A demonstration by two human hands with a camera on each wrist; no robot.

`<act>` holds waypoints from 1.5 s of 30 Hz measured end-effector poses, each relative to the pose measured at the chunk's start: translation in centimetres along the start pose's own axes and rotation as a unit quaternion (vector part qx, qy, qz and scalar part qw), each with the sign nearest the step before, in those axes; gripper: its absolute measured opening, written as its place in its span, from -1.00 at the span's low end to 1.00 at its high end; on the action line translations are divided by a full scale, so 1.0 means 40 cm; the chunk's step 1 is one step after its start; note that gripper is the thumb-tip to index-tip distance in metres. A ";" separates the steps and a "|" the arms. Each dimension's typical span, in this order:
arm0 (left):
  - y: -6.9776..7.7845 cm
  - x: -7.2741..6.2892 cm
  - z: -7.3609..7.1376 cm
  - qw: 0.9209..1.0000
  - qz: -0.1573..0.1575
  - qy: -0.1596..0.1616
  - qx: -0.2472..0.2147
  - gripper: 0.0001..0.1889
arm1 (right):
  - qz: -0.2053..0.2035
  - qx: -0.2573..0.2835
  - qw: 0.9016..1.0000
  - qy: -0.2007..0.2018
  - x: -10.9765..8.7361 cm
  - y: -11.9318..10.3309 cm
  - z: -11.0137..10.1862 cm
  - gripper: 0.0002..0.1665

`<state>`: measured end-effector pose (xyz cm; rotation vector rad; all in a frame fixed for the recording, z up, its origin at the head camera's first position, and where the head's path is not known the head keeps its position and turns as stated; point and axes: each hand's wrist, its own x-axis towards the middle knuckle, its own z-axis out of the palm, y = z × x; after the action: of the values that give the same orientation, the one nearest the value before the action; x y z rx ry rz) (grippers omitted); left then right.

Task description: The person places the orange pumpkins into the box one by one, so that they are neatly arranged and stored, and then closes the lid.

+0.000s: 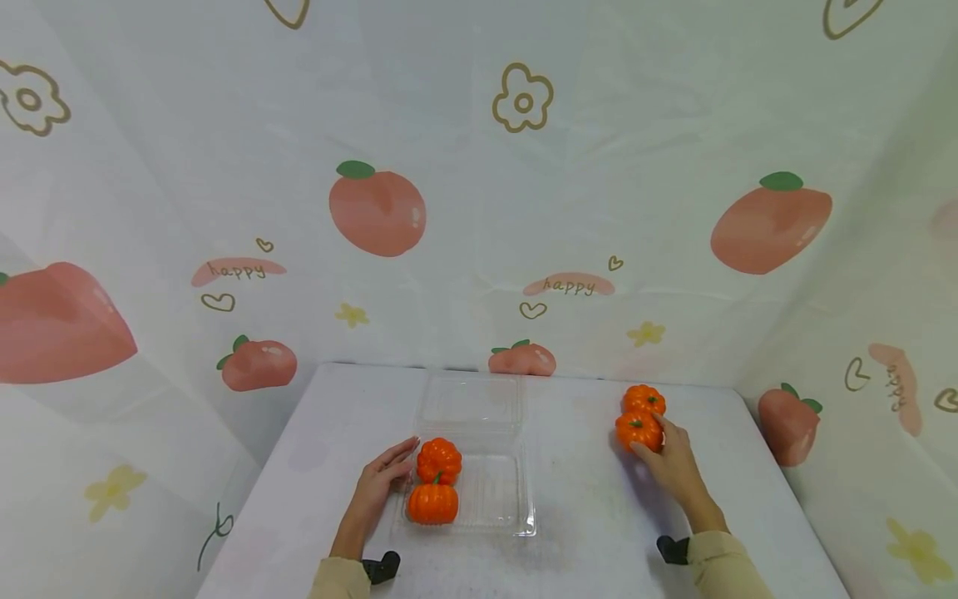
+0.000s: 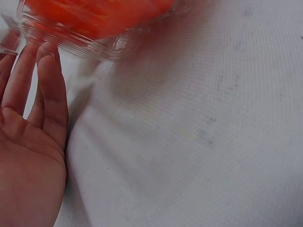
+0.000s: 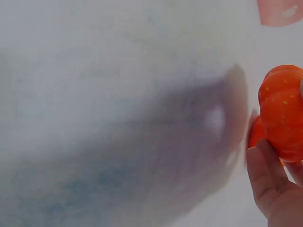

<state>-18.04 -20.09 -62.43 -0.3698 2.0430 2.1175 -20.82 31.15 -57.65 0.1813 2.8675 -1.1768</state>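
Note:
In the head view my right hand grips a small orange toy pumpkin with a green stem. Its thumb and fingers lie round the sides, as the right wrist view shows at the pumpkin. Just behind it sits another pumpkin, partly hidden. My left hand rests at the left side of a clear plastic clamshell box, fingers stretched out and fingertips at the rim. Two orange pumpkins, a rear one and a front one, fill the box's left part.
The box's clear lid lies folded back on the white-covered table. Behind and beside the table hangs a white cloth printed with peaches and flowers. A black strap piece sits at each wrist.

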 end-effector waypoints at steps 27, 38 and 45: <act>-0.002 0.000 0.003 1.000 -0.002 -0.002 -0.004 -0.52 | -0.141 0.074 0.985 0.063 -0.005 -0.152 0.011 -0.07; -0.002 -0.006 0.000 1.000 -0.003 -0.002 0.005 -0.51 | -0.186 0.089 0.975 0.078 -0.022 -0.222 0.024 -0.06; 0.003 -0.005 -0.004 1.000 0.001 -0.006 0.011 -0.52 | -0.196 0.079 0.974 0.084 -0.032 -0.255 0.030 -0.04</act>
<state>-17.86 -20.23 -62.26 -0.3511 2.0591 2.0911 -20.80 23.01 -51.29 -0.3141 3.0465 -1.5200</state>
